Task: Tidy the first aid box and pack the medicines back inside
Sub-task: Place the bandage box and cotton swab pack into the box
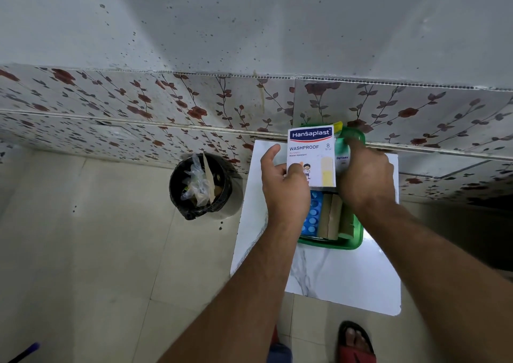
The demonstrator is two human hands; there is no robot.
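My left hand point(283, 185) pinches the plaster box point(312, 155) upright over the green box point(356, 240). At 3 o'clock, my right hand point(366, 171) grips a white packet point(342, 158).

I see a glossy marble-look table point(333, 279), white with grey veining, throwing glare near the box. First aid box point(356, 240) is green translucent plastic, smooth. Plaster pack point(312, 154) in my left hand point(283, 187) looks like matt printed card. Blister strip point(312, 215) is shiny blue plastic. Rolls point(331, 218) beside it look like dull tan cloth or paper, can't tell which. Bin point(204, 186) has a glossy black plastic liner with crinkled clear film inside. Wall tiles point(138, 107) are glazed with a floral print; floor point(83, 251) is smooth beige tile.
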